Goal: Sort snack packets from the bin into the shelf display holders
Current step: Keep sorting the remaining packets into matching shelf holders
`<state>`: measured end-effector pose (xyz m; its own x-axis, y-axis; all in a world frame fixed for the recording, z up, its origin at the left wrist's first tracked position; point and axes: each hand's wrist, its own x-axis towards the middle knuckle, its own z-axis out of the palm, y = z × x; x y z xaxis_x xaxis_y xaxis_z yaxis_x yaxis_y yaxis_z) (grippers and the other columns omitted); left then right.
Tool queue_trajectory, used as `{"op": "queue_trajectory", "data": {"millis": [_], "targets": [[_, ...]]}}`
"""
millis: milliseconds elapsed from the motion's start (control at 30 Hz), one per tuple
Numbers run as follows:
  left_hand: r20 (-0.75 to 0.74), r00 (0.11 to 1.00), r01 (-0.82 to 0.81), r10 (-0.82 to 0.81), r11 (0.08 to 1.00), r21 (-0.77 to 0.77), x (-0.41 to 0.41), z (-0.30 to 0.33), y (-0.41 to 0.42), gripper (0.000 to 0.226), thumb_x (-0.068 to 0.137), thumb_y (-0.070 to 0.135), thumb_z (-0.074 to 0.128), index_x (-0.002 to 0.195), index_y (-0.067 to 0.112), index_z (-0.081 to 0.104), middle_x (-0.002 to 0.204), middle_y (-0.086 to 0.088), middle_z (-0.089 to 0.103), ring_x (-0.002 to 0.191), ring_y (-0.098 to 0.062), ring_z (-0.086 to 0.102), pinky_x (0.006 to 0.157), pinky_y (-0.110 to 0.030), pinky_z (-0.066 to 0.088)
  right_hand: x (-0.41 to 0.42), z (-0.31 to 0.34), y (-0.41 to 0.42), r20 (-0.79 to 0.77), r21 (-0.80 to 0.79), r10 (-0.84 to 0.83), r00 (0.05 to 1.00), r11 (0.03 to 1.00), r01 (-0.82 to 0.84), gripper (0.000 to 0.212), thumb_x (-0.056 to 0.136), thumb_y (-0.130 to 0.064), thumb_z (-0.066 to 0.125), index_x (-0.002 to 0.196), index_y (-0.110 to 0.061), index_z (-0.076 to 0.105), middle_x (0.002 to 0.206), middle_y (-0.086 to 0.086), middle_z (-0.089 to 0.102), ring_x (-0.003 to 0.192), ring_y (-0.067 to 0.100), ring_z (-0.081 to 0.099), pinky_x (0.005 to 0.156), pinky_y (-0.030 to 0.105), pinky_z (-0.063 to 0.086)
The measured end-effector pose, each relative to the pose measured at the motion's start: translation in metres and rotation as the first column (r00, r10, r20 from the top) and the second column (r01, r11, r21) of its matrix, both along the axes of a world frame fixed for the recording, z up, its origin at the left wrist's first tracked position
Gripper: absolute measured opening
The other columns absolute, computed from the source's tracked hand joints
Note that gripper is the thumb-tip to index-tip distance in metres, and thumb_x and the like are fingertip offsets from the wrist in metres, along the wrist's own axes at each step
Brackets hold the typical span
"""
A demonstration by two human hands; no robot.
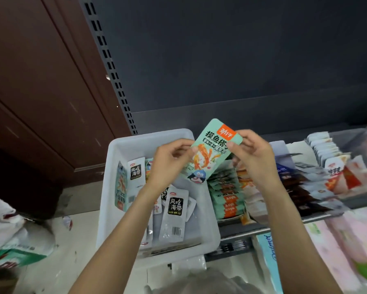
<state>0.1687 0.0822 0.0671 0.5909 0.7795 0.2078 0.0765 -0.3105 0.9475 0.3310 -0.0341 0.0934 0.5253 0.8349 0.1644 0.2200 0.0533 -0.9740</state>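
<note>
Dim, even indoor light with soft shadows; wide-angle bending at the edges, right side smeared by motion blur

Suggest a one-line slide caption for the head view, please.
Both hands, left and right, hold a green snack packet above the white bin, beside matching packets on the shelf.

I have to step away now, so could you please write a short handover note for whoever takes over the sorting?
Left hand: pinches the left edge of the green packet.
Right hand: pinches that packet's upper right edge, holding it above the gap between bin and shelf.
White bin: several packets remain, including a white seaweed packet.
Done: a row of matching green packets already stands in the shelf holder beside the bin; other rows fill the shelf further right.
Left: place the held packet, probably with the green row, then sort the remaining packets.
</note>
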Motion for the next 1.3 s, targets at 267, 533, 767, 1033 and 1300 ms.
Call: {"op": "queue_trajectory", "data": {"millis": [267, 533, 767, 1033, 1300], "targets": [[-0.007, 0.999, -0.049, 0.052, 0.978, 0.203, 0.067, -0.02, -0.011, 0.013, 0.087, 0.022, 0.067, 0.095, 0.014, 0.072, 0.083, 0.008, 0.071, 0.077, -0.001, 0.065, 0.074, -0.029, 0.056, 0.046, -0.007, -0.01, 0.221, 0.106, -0.207, 0.953, 0.976, 0.188, 0.015, 0.092, -0.005, 0.057, 0.092, -0.02, 0.057, 0.089, -0.007, 0.062, 0.081, -0.001, 0.062, 0.067, 0.014, 0.051], [-0.418, 0.889, -0.028, 0.188, 0.932, 0.361, 0.05, -0.073, -0.013, 0.019, 0.087, 0.033, 0.066, 0.09, 0.015, 0.072, 0.091, 0.001, 0.072, 0.079, -0.019, 0.064, 0.059, -0.023, 0.037, 0.041, -0.042, 0.004, 0.85, -0.122, 0.05, 0.525, 0.987, 0.104, 0.01, 0.089, -0.011, 0.058, 0.093, -0.018, 0.064, 0.083, -0.003, 0.068, 0.08, 0.019, 0.059, 0.072, 0.029, 0.034], [-0.38, 0.865, -0.045, 0.328, 0.805, 0.592, 0.037, -0.075, -0.017, 0.01, 0.081, 0.024, 0.07, 0.077, 0.014, 0.072, 0.073, -0.005, 0.07, 0.069, -0.025, 0.062, 0.059, -0.026, 0.04, 0.036, -0.038, 0.011, 0.902, -0.102, 0.033, 0.431, 0.985, 0.139, 0.011, 0.085, -0.011, 0.063, 0.087, -0.021, 0.069, 0.084, -0.005, 0.069, 0.078, 0.018, 0.059, 0.076, 0.032, 0.033], [-0.409, 0.907, 0.138, 0.098, 0.849, 0.51, 0.031, -0.086, -0.02, 0.022, 0.089, 0.028, 0.055, 0.105, 0.024, 0.07, 0.105, 0.006, 0.069, 0.101, -0.017, 0.057, 0.088, -0.035, 0.045, 0.029, -0.075, 0.003, 0.928, -0.344, 0.299, 0.221, 0.917, 0.203, 0.033, 0.085, -0.026, 0.046, 0.083, -0.018, 0.077, 0.133, 0.007, 0.055, 0.133, 0.032, 0.032, 0.101, 0.05, 0.021], [-0.432, 0.821, -0.191, 0.375, 0.892, 0.41, -0.063, -0.106, -0.019, 0.025, 0.081, 0.034, 0.05, 0.093, 0.019, 0.067, 0.086, 0.004, 0.069, 0.079, -0.015, 0.061, 0.068, -0.028, 0.05, -0.065, -0.065, 0.011, 0.753, -0.208, 0.229, 0.617, 0.972, -0.107, 0.022, 0.087, -0.015, 0.049, 0.099, -0.016, 0.068, 0.089, 0.0, 0.071, 0.074, 0.019, 0.067, 0.06, 0.029, 0.051]]}}
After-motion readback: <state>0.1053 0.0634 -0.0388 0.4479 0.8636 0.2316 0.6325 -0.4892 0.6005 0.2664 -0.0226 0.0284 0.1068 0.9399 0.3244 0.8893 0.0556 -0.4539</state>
